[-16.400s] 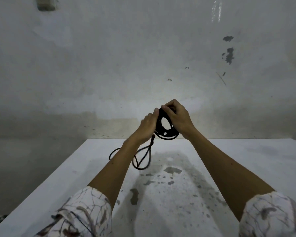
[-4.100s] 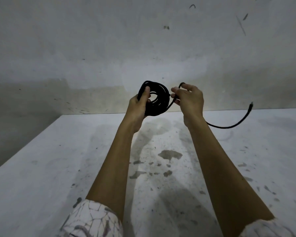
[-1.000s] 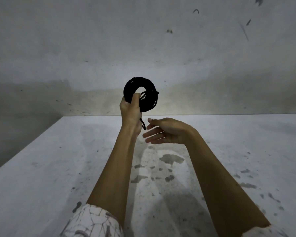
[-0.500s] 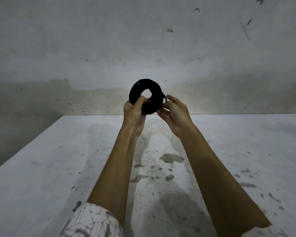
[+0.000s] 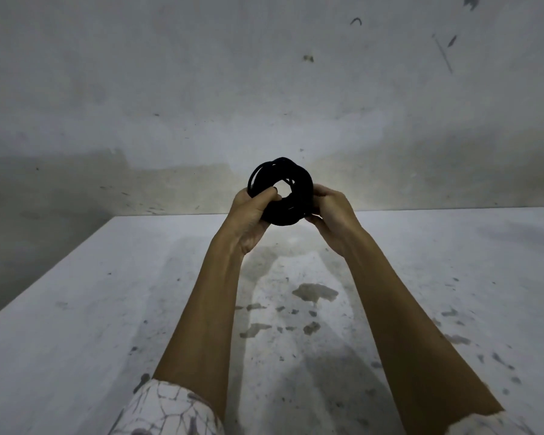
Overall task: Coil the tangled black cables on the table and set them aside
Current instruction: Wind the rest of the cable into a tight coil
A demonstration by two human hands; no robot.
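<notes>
A black cable point(image 5: 283, 189) is wound into a tight round coil with a small hole in its middle. I hold it up in the air above the far part of the white table point(image 5: 91, 309). My left hand point(image 5: 252, 215) grips the coil's left side, with the thumb hooked into the hole. My right hand point(image 5: 330, 211) holds its right and lower side with curled fingers. No loose end hangs from the coil. No other cable shows on the table.
The white table top is stained with dark spots around the middle point(image 5: 314, 291). Its left edge point(image 5: 44, 271) runs diagonally, with a drop beyond. A scuffed grey wall point(image 5: 264, 89) stands right behind the table's far edge.
My right hand rose from below the coil and took hold of its right side. The coil came slightly lower and more to the centre between both hands.
</notes>
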